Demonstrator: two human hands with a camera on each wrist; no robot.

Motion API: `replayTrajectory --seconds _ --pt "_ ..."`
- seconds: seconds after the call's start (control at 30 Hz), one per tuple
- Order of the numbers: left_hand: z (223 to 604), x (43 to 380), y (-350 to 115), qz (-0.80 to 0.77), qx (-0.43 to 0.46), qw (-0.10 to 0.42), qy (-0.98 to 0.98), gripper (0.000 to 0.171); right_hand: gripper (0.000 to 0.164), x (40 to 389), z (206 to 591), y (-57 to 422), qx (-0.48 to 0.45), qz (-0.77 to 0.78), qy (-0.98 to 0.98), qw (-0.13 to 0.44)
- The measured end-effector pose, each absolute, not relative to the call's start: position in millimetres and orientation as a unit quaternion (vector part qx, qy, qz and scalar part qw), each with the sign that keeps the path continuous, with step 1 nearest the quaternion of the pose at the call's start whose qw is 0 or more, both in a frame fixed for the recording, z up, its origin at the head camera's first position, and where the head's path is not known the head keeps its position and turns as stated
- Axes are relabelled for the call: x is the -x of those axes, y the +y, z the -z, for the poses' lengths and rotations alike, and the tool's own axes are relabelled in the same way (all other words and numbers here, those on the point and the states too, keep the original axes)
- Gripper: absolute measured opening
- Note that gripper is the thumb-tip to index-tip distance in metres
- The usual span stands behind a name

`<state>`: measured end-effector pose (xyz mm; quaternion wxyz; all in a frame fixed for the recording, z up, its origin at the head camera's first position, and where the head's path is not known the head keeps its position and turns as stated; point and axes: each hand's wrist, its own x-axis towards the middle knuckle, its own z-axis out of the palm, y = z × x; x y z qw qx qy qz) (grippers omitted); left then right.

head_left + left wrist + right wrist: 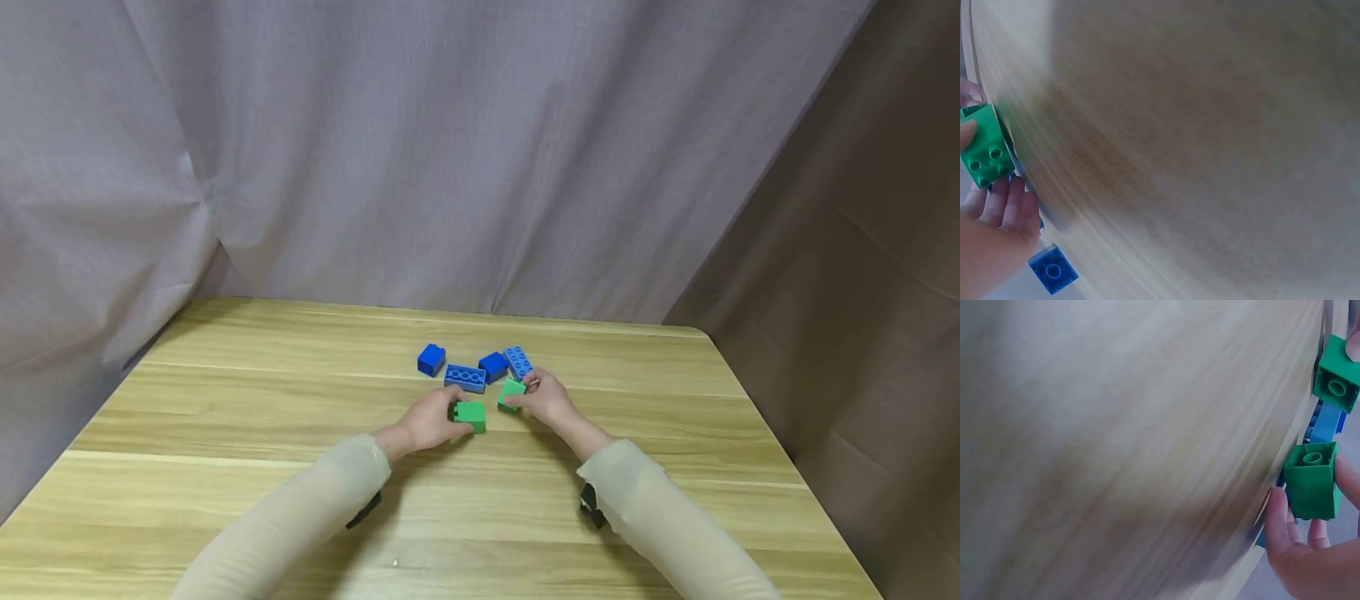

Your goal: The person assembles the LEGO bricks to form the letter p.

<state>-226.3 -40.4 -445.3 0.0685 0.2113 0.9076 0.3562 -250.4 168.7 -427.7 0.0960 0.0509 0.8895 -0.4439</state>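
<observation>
My left hand [431,419] grips a green toy building brick [471,416], thumb on its near side and fingers behind it. In the left wrist view this brick [988,150] lies on its side, its studs facing the palm side. A second green brick [511,394] is held between the thumb and fingers of my right hand [550,400]. The right wrist view shows that brick [1312,484] with its hollow underside turned toward the other green brick [1337,375]. A short gap separates the two green bricks.
Just beyond the hands lie several blue bricks: a small one [431,360] at left, a long one [465,378] showing its hollow side, another small one [493,367], and a lighter long one [518,362] studs up. A grey curtain [450,167] hangs behind the wooden table [262,400].
</observation>
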Motion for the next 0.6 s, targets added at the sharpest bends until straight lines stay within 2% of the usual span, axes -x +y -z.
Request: replayTrajectory --seconds 0.1,0.3,0.6 --pt "444 225 -41 -0.359 -0.214 0.068 0.906 0.036 0.039 250 429 172 -0.046 0.471 0.875 0.1" --pt "440 224 -43 -0.376 -0.22 0.074 0.897 0.035 0.057 249 426 182 -0.037 0.506 0.854 0.112" --pt "433 216 -38 -0.391 -0.242 0.066 0.886 0.04 0.054 243 418 201 -0.035 0.464 0.881 0.087"
